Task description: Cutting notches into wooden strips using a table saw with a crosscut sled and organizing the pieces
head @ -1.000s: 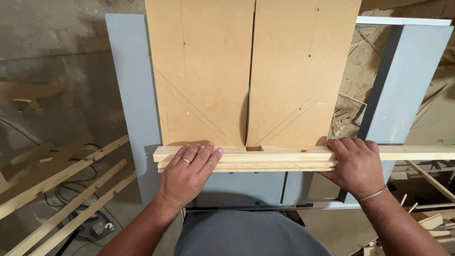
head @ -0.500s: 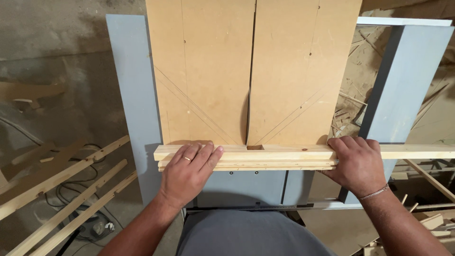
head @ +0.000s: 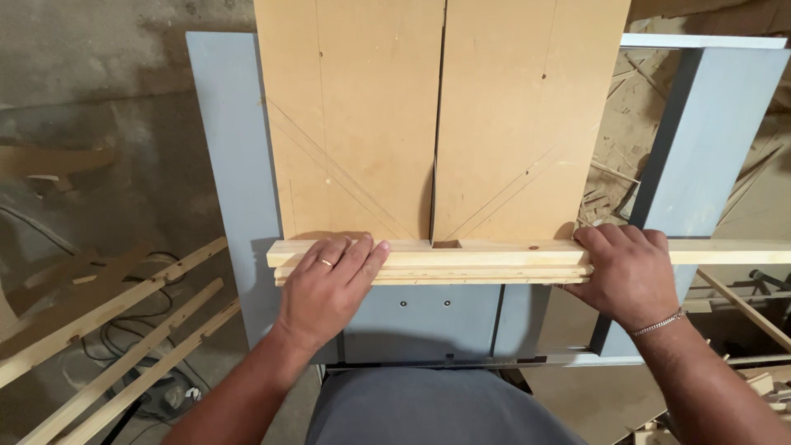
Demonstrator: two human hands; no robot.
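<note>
Pale pine under both palms: my left hand (head: 328,284) lies flat w/ fingers spread over the wooden strip (head: 461,253), ring finger on top, pressing it down near its left end. My right hand (head: 624,276) wraps the strip further right, fingers curled over the top edge, thumb side hidden, so I can't tell how tight the grip is. Strip lies crosswise, tight against the rear fence (head: 428,274) of the brown fibreboard sled (head: 362,124), right end sticking out past the sled's edge. Compared w/ half a sec ago, nothing has moved — hands, strip, sled all in the same spot, so the piece is held steady, not yet fed. Saw slot (head: 438,107) runs down the sled's middle to a small notch (head: 446,244). Grey-blue saw table (head: 227,148) sits beneath; loose slats (head: 124,363) lie on the floor left, offcuts and shavings, prob. scrap, to the right.
</note>
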